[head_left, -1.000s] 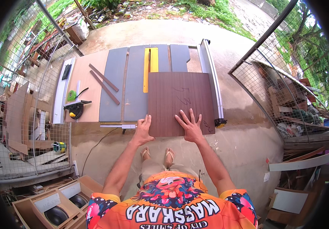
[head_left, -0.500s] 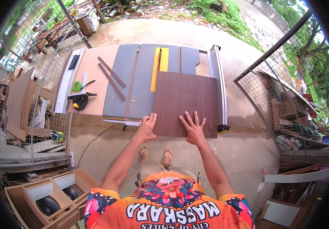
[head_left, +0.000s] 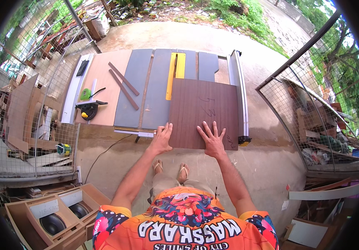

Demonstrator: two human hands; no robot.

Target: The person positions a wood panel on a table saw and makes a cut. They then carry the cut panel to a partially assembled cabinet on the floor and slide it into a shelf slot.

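Note:
A dark brown wood-grain board [head_left: 204,108] with pencil-like marks lies flat on the grey table saw [head_left: 133,87], its right side close to the long metal fence [head_left: 240,96]. My left hand [head_left: 161,138] grips the board's near left corner, fingers bent against the left edge and thumb toward the near edge. On top of the board near its front edge, my right hand [head_left: 212,139] rests flat with fingers spread. Beyond the board shows a yellow insert plate [head_left: 176,73] with a dark slot; the board covers part of it.
Two thin brown strips [head_left: 123,85] lie on the saw's left side. Left of them are a black miter gauge [head_left: 88,110] and a green tape measure [head_left: 86,94]. Mesh gates [head_left: 29,112] flank the saw. Speaker boxes [head_left: 54,214] stand at lower left; a cable [head_left: 104,152] crosses the floor.

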